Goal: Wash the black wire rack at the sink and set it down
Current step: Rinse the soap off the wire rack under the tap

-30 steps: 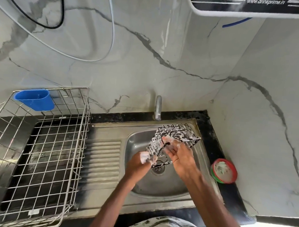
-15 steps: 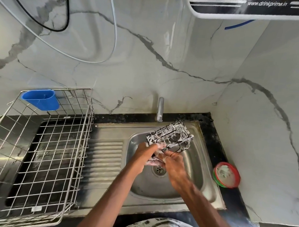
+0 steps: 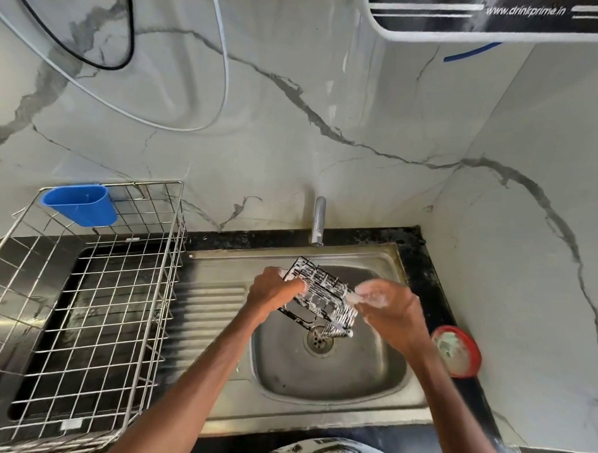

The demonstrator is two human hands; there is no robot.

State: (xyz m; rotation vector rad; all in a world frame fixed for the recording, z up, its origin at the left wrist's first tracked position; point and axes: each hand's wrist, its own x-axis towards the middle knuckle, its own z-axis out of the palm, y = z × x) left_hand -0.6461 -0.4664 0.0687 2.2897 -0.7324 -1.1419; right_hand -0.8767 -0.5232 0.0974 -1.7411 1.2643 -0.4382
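The black wire rack [image 3: 321,301], streaked with white soap foam, is held tilted over the steel sink basin [image 3: 329,371], above the drain. My left hand [image 3: 272,290] grips its upper left corner. My right hand [image 3: 384,310], covered in foam, is against the rack's right end, and its fingers seem closed on a small soapy scrubber that is mostly hidden by foam. The tap [image 3: 319,220] stands behind the rack; no water stream is visible.
A large steel wire dish basket [image 3: 82,302] with a blue plastic cup [image 3: 81,203] hung on its rim sits left of the sink's ribbed drainboard [image 3: 211,311]. A red-rimmed soap dish [image 3: 458,351] is on the black counter at right. Marble walls close the back and right.
The rack has been turned and tilted, and moved slightly left. My left hand shifted to its upper left corner; my right hand moved from under it to its right end.
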